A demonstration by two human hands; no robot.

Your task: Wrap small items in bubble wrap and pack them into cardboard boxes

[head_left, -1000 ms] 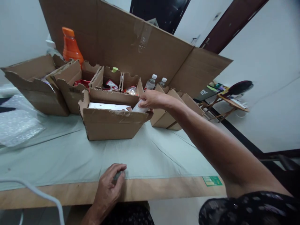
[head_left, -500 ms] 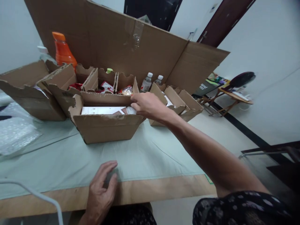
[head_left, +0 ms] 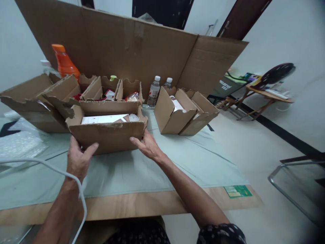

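Note:
An open cardboard box [head_left: 109, 135] sits on the pale green cloth in front of me, with a flat white package [head_left: 101, 119] and a small wrapped item inside. My left hand [head_left: 77, 159] grips the box's lower left corner, thumb on the front face. At the lower right corner, my right hand [head_left: 146, 145] presses against the box with fingers spread along its side and bottom edge. Both hands hold the box between them.
More open cardboard boxes [head_left: 33, 101] stand behind and to the left, two more [head_left: 177, 115] to the right. An orange bottle [head_left: 63, 64], two water bottles [head_left: 153, 91] and a tall cardboard sheet [head_left: 127, 47] line the back. Bubble wrap [head_left: 17, 145] lies left. A white cable [head_left: 50, 169] crosses my left arm.
My right hand came out of the box and dropped to its lower right corner. My left hand rose from the table edge to the box's lower left corner.

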